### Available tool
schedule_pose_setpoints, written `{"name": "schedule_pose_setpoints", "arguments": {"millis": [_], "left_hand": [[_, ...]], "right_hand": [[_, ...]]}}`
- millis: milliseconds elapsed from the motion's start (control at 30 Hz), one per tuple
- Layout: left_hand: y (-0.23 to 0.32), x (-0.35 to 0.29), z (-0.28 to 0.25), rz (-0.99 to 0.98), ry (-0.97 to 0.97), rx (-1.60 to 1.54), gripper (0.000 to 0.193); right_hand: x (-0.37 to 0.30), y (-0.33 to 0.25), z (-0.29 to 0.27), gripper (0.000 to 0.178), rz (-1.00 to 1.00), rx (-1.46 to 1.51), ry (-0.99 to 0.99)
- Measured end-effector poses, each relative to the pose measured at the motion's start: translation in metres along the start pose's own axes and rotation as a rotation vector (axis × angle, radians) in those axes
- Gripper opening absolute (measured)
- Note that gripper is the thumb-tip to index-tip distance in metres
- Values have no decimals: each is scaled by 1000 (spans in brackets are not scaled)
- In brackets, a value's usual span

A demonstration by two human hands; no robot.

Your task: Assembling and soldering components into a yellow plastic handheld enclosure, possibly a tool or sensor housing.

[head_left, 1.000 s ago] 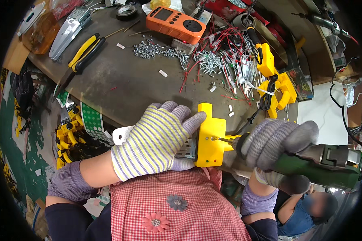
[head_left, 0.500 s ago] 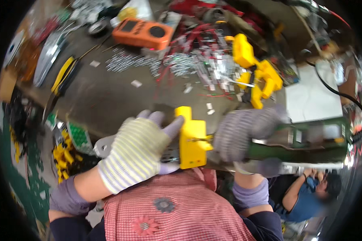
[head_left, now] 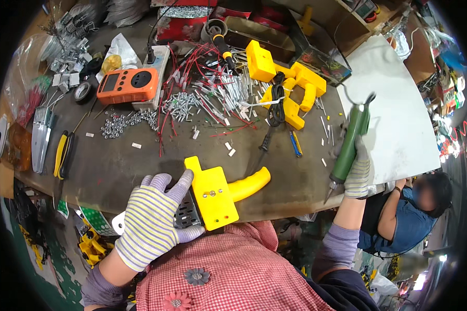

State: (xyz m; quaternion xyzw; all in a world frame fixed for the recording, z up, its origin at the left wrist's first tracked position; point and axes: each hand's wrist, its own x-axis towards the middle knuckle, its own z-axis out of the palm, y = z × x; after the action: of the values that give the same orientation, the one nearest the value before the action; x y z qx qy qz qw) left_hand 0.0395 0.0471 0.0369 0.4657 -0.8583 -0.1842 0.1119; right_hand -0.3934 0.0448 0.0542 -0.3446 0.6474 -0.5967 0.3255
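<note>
My left hand (head_left: pixel 153 217), in a striped glove, grips a yellow plastic tool housing (head_left: pixel 213 197) at the front edge of the bench. A curved yellow handle (head_left: pixel 250 185) sticks out from its right side, and a few screw heads show on its face. Beside the fingers, a slotted metal plate (head_left: pixel 186 212) joins the housing; the palm covers part of it. To the right, my gloved right hand (head_left: pixel 359 176) is wrapped round a green electric screwdriver (head_left: pixel 351 137). Its bit slants downward, apart from the housing.
Behind lie loose screws (head_left: pixel 180 106), nuts (head_left: pixel 124 124), red wires (head_left: pixel 192 65) and more yellow housings (head_left: pixel 306 83). An orange multimeter (head_left: pixel 127 85) and yellow-black pliers (head_left: pixel 63 154) are on the left. White board (head_left: pixel 394 114) covers the right; a person (head_left: pixel 417 207) sits beyond.
My right hand has drawn the screwdriver away from the housing to the right and tipped it steeply. The housing has turned, and its handle now shows. The view has shifted too.
</note>
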Motion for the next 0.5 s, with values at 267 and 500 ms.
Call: {"name": "schedule_pose_setpoints", "arguments": {"millis": [267, 500], "left_hand": [[-2, -1, 1, 2, -4, -15, 100], [0, -7, 8, -11, 62, -11, 104]], "right_hand": [[14, 68, -13, 56, 64, 481, 340], [39, 61, 94, 50, 121, 683, -183]]}}
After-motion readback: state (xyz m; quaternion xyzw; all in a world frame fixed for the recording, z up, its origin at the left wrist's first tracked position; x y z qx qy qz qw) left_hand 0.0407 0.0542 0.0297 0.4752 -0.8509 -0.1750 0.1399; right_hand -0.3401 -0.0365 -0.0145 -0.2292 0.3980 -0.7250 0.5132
